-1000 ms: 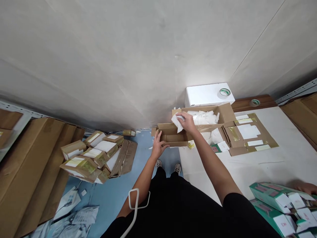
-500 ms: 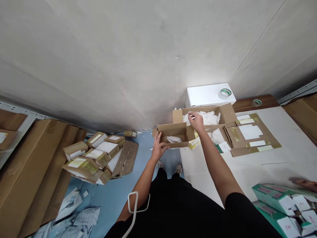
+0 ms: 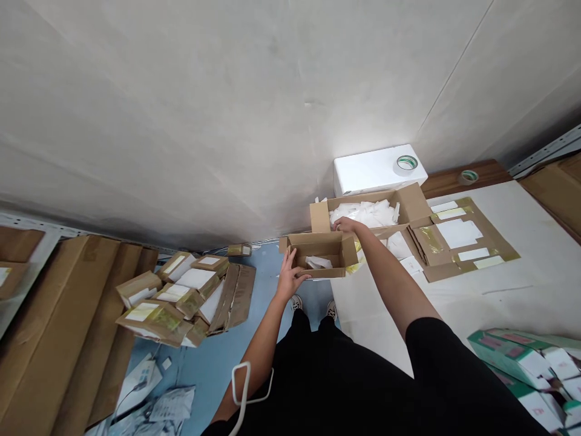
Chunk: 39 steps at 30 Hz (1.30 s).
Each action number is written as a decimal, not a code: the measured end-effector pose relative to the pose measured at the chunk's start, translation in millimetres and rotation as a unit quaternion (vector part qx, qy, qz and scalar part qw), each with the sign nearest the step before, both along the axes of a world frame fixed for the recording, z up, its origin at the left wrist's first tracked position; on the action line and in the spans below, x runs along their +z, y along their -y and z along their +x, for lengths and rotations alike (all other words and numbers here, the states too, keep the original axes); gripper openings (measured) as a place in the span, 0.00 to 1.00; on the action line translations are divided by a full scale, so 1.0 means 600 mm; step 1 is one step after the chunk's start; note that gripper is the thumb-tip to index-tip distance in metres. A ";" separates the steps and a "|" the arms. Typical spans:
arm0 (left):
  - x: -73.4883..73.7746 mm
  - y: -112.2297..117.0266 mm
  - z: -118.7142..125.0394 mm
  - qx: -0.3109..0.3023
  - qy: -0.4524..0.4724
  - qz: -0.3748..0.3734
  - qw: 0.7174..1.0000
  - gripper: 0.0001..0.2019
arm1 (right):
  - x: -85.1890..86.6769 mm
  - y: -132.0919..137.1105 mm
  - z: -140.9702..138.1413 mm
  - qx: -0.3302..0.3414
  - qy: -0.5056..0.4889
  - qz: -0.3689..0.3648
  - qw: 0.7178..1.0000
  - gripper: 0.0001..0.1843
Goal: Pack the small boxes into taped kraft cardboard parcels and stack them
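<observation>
bench inventory as i read it from the head view, largest first.

1. white table (image 3: 499,290): the work surface on my right. Both open boxes sit at its near-left corner, within arm's reach.
2. tall brown cartons (image 3: 54,315): leaning at the far left, well apart from the hands.
3. heap of taped parcels (image 3: 172,290): on the blue floor left of the table, tumbled rather than stacked.
4. flattened cardboard (image 3: 458,242): flat on the table just right of the supply box, carrying labels and tape strips.
5. white case (image 3: 363,175): against the wall behind the supply box, with a tape roll (image 3: 407,162) resting on top.
6. supply box (image 3: 411,206): open with its flaps up, full of white packets (image 3: 363,213).
7. small box (image 3: 318,243): open, touching the supply box's front. most of it juts past the table's left edge over the floor.
8. left hand (image 3: 290,275): fingers wrapped round the small box's near-left corner, thumb along the front wall. i judge this grip carries the overhanging end and keeps the mouth level.
9. right hand (image 3: 347,225): at the supply box's front rim, reaching toward the packets. i cannot tell whether the fingers have closed on one.
</observation>
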<state>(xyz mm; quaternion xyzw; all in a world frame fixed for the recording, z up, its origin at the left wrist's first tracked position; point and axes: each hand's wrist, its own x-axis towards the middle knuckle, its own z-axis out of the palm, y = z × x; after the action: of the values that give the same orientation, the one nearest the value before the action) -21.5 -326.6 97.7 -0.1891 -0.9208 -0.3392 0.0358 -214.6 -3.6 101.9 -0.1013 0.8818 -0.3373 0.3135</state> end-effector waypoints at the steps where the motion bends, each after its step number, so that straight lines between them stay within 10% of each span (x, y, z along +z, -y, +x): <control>1: 0.000 0.000 0.000 0.000 0.003 -0.001 1.000 0.09 | -0.002 0.001 -0.001 -0.010 0.014 -0.007 1.000 0.12; 6: -0.006 -0.007 -0.002 -0.006 -0.001 -0.002 1.000 0.09 | -0.005 0.001 0.001 -0.048 0.063 -0.012 0.997 0.13; 12: -0.011 -0.012 -0.004 -0.013 -0.002 -0.007 1.000 0.09 | 0.011 0.008 0.002 -0.062 0.011 -0.018 0.998 0.40; 18: -0.006 -0.005 -0.006 -0.010 0.001 -0.010 1.000 0.09 | 0.024 -0.008 0.002 -0.016 0.088 -0.071 0.993 0.13; 27: -0.014 -0.007 0.000 -0.013 -0.016 -0.013 1.000 0.08 | 0.078 -0.043 0.005 0.038 0.048 -0.040 0.997 0.15; 39: -0.015 -0.019 0.004 0.000 -0.031 -0.003 1.000 0.08 | 0.177 -0.004 0.033 -0.145 -0.182 -0.186 0.955 0.15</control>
<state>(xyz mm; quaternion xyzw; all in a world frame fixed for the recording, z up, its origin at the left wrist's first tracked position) -19.1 -315.3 88.9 -0.2001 -0.9202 -0.3303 0.0637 -194.5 -1.5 207.9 -0.0885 0.8507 -0.5133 0.0710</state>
